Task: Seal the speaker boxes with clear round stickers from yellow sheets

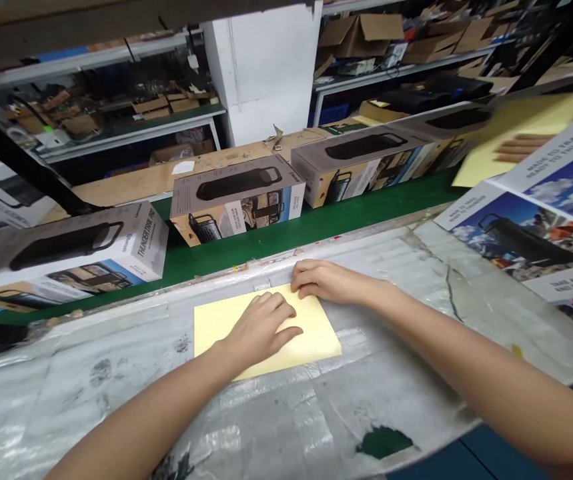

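A pale yellow sheet of paper or card (216, 333), possibly folded or layered, lies flat on the plastic-covered bench. My left hand (263, 327) rests palm down on its middle, fingers lying flat and thumb apart. At the far edge, near the upper right corner, my right hand (321, 280) has its fingers curled together on the sheet's border. The exact pinch under those fingertips is partly hidden.
Printed speaker boxes (239, 197) stand in a row on a green strip (266, 233) behind the bench. At right, another person's hand (521, 148) is on a larger yellow sheet (541, 117), beside an open printed carton (521, 233). Shelves with cartons (361, 33) stand behind.
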Demonstrator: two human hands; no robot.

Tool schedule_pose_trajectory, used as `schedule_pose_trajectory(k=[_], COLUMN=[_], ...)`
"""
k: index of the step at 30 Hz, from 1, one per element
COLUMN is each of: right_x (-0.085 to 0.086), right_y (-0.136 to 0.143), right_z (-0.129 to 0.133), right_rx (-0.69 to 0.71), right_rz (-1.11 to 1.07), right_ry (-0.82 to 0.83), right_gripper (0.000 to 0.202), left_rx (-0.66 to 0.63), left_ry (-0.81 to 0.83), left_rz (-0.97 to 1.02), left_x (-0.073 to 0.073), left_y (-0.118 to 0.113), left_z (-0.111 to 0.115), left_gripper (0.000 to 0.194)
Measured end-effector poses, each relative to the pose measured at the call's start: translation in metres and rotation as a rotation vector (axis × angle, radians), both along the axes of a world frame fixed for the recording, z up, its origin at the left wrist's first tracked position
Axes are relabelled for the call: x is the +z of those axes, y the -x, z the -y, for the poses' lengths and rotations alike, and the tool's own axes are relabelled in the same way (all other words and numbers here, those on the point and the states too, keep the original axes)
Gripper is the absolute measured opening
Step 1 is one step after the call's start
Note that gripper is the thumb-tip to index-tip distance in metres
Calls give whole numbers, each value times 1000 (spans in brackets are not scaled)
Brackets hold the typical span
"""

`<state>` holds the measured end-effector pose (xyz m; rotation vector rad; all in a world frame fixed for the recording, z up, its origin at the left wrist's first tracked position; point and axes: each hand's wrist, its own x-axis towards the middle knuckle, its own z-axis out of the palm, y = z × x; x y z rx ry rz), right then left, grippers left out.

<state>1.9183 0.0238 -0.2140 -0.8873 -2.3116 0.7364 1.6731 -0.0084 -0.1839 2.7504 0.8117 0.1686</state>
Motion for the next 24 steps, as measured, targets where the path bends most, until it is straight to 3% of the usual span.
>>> schedule_pose_trajectory(k=[4, 12, 19, 24], right_x=[-9, -6, -37, -36], right_y=[-1, -1, 1, 2], right_z=[-4, 3, 4, 7], right_rx=[11, -14, -69, -52], right_rz=[-57, -77, -131, -96], right_ry=[-4, -25, -180, -162], right_gripper=[16, 40, 41, 42], left_rx=[-15, 2, -73, -110], left_ry=[-1, -30, -106, -102], left_rz=[7, -23, -104, -108], left_x=[-1, 2, 4, 4], left_y=[1, 2, 11, 16], left_z=[-1, 3, -2, -5], left_gripper=[23, 29, 48, 49])
